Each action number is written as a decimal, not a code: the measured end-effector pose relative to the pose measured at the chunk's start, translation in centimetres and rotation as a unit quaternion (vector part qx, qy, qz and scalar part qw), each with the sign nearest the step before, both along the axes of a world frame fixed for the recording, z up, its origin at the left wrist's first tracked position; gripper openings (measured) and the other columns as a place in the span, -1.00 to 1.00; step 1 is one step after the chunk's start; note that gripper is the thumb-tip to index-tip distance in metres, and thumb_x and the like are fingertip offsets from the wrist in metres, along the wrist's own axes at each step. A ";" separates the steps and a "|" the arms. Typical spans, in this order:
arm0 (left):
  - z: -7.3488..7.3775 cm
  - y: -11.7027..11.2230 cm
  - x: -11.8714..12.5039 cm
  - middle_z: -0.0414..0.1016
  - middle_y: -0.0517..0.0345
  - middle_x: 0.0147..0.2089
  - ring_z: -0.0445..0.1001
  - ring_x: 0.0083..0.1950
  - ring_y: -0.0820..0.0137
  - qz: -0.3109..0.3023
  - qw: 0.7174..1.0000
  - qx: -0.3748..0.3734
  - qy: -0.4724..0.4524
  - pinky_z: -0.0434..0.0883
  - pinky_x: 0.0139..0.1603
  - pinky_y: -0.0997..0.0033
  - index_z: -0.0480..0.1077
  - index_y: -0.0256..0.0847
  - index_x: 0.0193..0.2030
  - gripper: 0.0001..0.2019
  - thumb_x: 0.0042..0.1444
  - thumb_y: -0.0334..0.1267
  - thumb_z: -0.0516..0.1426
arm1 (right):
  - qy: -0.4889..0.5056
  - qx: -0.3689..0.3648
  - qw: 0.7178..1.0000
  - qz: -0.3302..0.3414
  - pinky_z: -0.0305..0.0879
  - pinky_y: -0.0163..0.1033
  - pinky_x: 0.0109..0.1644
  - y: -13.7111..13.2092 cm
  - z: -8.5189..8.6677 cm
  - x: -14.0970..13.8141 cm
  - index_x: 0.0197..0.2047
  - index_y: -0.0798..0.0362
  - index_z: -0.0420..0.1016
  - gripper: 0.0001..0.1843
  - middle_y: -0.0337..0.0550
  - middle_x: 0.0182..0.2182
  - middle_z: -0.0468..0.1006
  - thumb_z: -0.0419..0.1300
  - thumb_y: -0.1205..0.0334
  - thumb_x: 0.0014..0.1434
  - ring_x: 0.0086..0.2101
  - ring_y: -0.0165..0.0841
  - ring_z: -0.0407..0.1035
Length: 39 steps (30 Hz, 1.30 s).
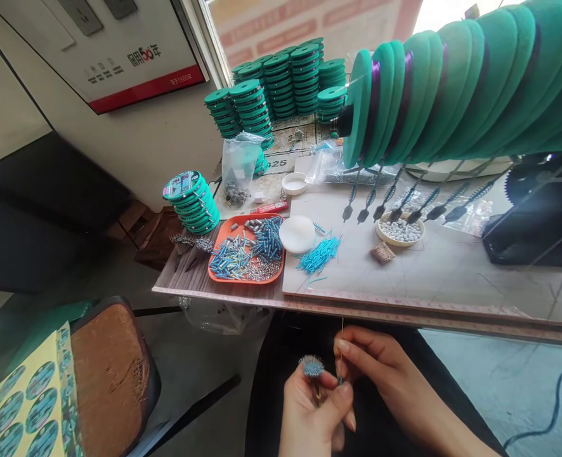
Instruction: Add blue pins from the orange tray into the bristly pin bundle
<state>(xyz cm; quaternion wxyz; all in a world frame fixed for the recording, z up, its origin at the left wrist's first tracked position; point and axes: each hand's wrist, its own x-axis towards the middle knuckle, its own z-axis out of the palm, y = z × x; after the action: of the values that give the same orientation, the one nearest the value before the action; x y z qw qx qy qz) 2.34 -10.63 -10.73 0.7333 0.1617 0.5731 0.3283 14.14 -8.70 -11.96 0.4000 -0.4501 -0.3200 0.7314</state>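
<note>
In the head view, above the black-clothed lap (pixel 266 406), the curled left hand (pixel 314 409) pinched a small dark-blue piece (pixel 340 381) and held a bristly blue-grey bundle (pixel 312 365); the right hand (pixel 380 362) pinched a thin pale strand (pixel 342 327). This piece seemed unfinished; many more filled the orange plastic tray (pixel 213 277). The white wall sign (pixel 114 51) read "50年" and "1980年".

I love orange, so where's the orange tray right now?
In the head view, the orange tray sits left of centre, just left of the round white disc, with a stack of green spools behind its left side.
</note>
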 end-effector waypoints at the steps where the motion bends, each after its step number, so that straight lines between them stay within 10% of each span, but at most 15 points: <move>1: 0.1 0.0 0.0 0.26 0.29 -0.75 -0.08 -0.78 0.76 0.002 1.000 -0.001 -0.001 -0.21 -0.73 0.69 0.09 -0.24 -0.47 -0.42 -0.41 0.04 0.35 | 0.003 -0.005 1.000 0.001 0.17 -0.37 -0.54 0.0 0.0 0.0 -0.46 0.17 0.27 -0.59 -0.21 -0.56 0.33 0.11 -0.06 0.11 -0.59 -0.49 0.26; 39: 0.7 0.3 0.8 0.22 0.31 -0.78 -0.11 -0.80 0.77 0.034 0.999 -0.012 -0.009 -0.24 -0.74 0.71 0.08 -0.23 -0.47 -0.40 -0.45 0.03 0.36 | -0.015 -0.013 1.000 -0.023 0.17 -0.37 -0.51 0.3 0.3 0.0 -0.49 0.16 0.29 -0.58 -0.19 -0.57 0.32 0.16 -0.08 0.05 -0.55 -0.48 0.23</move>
<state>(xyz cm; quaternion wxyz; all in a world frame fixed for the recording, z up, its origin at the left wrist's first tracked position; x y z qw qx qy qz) 3.12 -10.36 -10.07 0.7285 0.1301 0.5757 0.3478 14.18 -8.43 -11.69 0.4061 -0.4736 -0.3058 0.7192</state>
